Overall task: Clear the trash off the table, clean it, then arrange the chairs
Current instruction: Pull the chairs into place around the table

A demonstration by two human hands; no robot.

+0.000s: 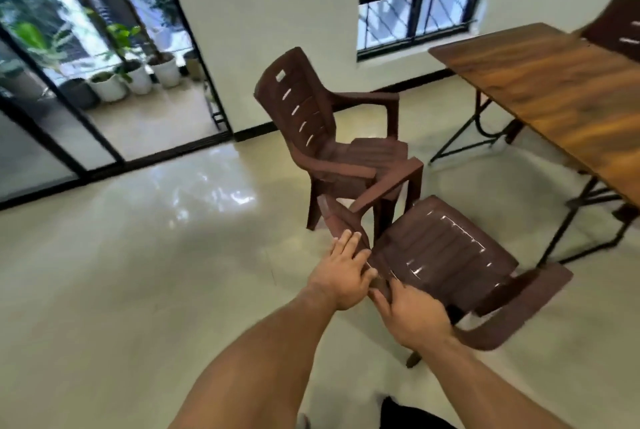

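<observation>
Brown moulded plastic, armchair pattern, three pieces. The near chair (443,248) is on the floor (138,272) off the table's (554,89) near long edge, tilted, its slatted back turned toward the person. The left hand (341,276) rests on the top of that back with its fingers (346,238) laid nearly straight, thumb out along the rim. The right hand (408,317) grips the same rim just beside it, thumb over the top, the other fingers hidden behind the plastic. The far chair (322,123) stands upright off the table's far left corner; the near chair's armrest overlaps its front leg, contact not discernible. The third chair (620,23) is beyond the table's far long edge, blurred. The table has a wood-grain top and black metal legs. White potted plants (138,76) stand behind the glass door.
</observation>
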